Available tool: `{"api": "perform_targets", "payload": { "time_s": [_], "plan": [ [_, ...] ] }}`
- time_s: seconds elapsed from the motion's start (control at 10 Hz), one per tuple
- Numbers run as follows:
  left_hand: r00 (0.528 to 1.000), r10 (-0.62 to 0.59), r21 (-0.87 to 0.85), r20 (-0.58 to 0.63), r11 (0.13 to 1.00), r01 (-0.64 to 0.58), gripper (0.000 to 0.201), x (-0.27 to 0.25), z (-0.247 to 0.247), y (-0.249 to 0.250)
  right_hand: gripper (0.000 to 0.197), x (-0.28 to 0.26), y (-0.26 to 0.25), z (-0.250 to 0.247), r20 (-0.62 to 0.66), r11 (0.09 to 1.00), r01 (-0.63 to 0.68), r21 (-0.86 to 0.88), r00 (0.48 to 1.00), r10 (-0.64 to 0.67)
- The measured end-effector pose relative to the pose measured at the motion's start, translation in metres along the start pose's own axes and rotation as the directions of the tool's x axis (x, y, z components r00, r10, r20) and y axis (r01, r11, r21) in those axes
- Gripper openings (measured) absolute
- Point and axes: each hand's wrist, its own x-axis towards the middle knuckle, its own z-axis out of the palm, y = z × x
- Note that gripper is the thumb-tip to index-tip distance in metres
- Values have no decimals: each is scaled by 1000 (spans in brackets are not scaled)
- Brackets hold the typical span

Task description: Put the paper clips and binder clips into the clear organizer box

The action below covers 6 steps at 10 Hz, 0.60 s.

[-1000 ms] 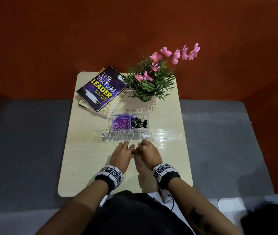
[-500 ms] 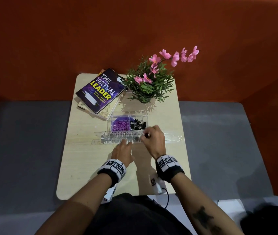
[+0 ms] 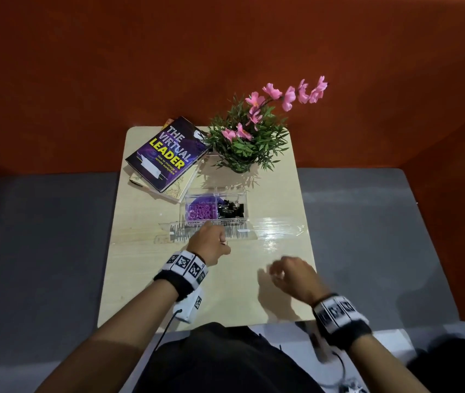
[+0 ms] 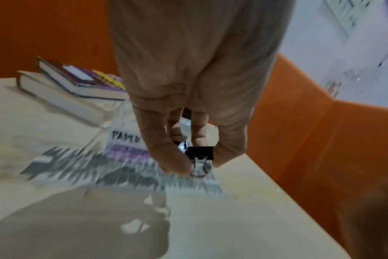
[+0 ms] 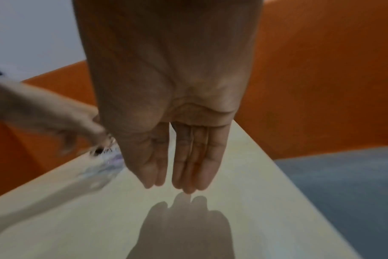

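The clear organizer box (image 3: 245, 207) stands mid-table with purple paper clips (image 3: 200, 212) in its left compartment and black binder clips (image 3: 230, 211) in its right one. Its clear lid (image 3: 169, 232) lies flat on the table in front of it. My left hand (image 3: 211, 242) hovers over the lid, just short of the box's front wall. In the left wrist view it (image 4: 195, 164) pinches a black binder clip (image 4: 200, 154) between thumb and fingers. My right hand (image 3: 285, 272) floats above the table's right front; the right wrist view shows it (image 5: 179, 177) with straight fingers, holding nothing.
Two stacked books (image 3: 166, 157) lie at the table's back left. A potted plant with pink flowers (image 3: 249, 140) stands behind the box. The small beige table (image 3: 140, 268) is ringed by grey seating and orange walls. My lap sits at its front edge.
My right hand has pulled back from the box's front toward the table's right front, empty. My left hand has moved forward over the lid with a binder clip.
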Motion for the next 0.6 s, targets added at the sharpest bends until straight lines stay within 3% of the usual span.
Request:
{"api": "perform_targets", "payload": {
  "time_s": [0.1,0.2,0.3,0.4,0.5,0.6],
  "plan": [
    [990,48,-21,-130,998,-51,17,13,-21,23,19,-48,24,35,175,999,-41,-27,984,45],
    [964,81,-1,-254,996,-85,18,30,-38,41,24,-85,41,78,350,991,-134,-20,927,133],
    [951,117,68,-287,992,-102,19,39,-41,44,15,-102,48,121,448,975,-222,5,872,197],
    [959,115,74,-259,992,-98,24,35,-32,37,21,-101,49,158,459,945,-328,-7,838,295],
    [937,163,102,-309,985,-138,24,21,-24,28,31,-97,57,199,441,942,-334,15,848,293],
    [913,235,158,-334,969,-192,23,-7,-14,4,34,-87,51,207,457,875,-473,101,804,382]
  ]
}}
